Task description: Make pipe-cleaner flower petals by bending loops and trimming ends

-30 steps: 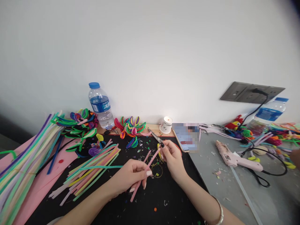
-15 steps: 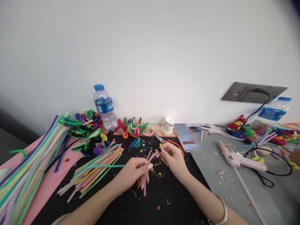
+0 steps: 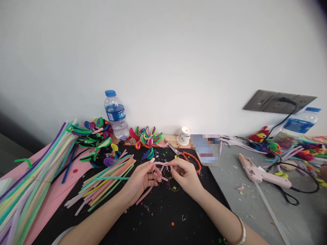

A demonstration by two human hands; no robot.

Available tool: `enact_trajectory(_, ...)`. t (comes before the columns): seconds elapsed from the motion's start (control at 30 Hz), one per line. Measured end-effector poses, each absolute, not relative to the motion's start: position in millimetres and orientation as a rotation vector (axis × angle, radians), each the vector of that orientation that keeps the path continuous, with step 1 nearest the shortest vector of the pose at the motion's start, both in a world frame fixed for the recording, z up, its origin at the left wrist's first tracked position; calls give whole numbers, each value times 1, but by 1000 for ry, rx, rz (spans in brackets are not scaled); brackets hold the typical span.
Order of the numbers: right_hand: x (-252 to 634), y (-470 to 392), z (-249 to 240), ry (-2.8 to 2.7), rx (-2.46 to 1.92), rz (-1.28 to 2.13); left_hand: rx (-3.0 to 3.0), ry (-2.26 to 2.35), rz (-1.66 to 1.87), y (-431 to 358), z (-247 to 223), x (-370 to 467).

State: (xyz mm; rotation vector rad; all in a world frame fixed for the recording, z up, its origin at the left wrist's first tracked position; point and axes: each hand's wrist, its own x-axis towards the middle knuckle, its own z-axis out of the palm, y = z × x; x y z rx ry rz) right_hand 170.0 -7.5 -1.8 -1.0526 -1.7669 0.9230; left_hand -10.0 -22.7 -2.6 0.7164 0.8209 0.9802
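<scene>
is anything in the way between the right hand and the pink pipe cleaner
Nothing visible: the right hand pinches the pink pipe cleaner directly, and the left hand holds it too. The scissors lie beyond the right hand, not between it and the pipe cleaner.

The fuzzy pink pipe-cleaner stems [image 3: 160, 164], seemingly two, are held above the black mat [image 3: 176, 211], one bent in an arch, a straighter end slanting near-left.

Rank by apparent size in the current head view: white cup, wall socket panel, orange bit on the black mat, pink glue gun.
1. Wall socket panel
2. Pink glue gun
3. White cup
4. Orange bit
</scene>
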Motion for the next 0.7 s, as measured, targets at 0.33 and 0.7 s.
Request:
enact_trajectory(0.33,167,-10,0,-2029,-1030,911,747,903,1001,-21,-1,-13)
enact_trajectory(0.7,165,-9,-5,-1915,-1081,953,699,929,1011,-20,-3,-14)
